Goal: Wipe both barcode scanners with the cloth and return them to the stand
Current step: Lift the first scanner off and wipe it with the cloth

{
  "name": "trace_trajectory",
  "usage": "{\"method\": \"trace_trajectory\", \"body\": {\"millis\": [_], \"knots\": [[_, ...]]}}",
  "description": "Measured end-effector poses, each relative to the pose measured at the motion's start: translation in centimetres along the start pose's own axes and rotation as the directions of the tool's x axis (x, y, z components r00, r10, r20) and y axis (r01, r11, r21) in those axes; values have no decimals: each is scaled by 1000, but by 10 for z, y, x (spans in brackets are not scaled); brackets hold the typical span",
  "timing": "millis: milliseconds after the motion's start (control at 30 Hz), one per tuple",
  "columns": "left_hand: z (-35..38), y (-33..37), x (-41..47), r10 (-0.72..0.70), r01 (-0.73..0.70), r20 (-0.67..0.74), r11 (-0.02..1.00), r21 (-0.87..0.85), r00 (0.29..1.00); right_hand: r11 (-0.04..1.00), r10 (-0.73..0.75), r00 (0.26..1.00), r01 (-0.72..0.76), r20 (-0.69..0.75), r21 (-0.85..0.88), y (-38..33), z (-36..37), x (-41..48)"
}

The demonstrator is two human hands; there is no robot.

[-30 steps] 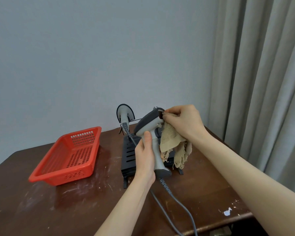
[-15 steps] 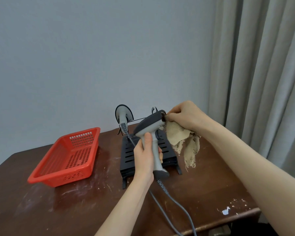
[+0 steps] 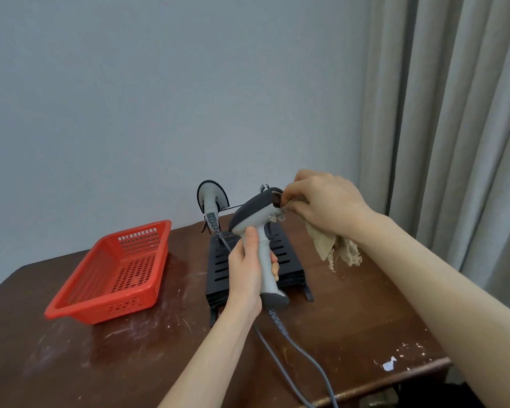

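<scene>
At lower centre, your left hand [image 3: 248, 272] is clenched round the scanner [image 3: 261, 231] by its stiff, light, smooth grip, the natural place to hold it. The cable [image 3: 292, 343] trails over the tabletop [image 3: 100, 363] and may tug. Your right hand [image 3: 324, 207] pinches the soft, frayed cloth [image 3: 333, 248] against the head. Beyond, the second scanner [image 3: 211, 201] sits at the stand [image 3: 218, 260].

Scanner cable [image 3: 299, 351] runs off the bottom edge.
</scene>
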State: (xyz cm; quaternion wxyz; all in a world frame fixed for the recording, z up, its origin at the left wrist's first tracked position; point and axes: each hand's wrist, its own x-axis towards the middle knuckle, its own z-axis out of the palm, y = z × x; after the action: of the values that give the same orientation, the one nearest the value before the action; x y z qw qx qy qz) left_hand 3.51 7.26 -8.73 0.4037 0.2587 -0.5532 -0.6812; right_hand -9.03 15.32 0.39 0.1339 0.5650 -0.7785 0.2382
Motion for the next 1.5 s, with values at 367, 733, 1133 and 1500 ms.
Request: {"method": "trace_trajectory", "body": {"millis": [367, 733, 1133, 1500], "knots": [[0, -3, 1, -10, 10, 10, 999, 34, 1000, 944, 87, 996, -76, 18, -321, -15, 6, 0], [-7, 0, 4, -140, 137, -32, 987, -84, 990, 996, 81, 994, -77, -78, 51, 1, 6, -8], [0, -1, 3, -192, 195, 39, 975, -105, 981, 949, 80, 971, -4, -225, 317, -6, 18, -6], [0, -10, 0, -257, 277, 116, 936, -215, 959, 963, 59, 984, -13, -166, 269, -21, 19, -4]]}}
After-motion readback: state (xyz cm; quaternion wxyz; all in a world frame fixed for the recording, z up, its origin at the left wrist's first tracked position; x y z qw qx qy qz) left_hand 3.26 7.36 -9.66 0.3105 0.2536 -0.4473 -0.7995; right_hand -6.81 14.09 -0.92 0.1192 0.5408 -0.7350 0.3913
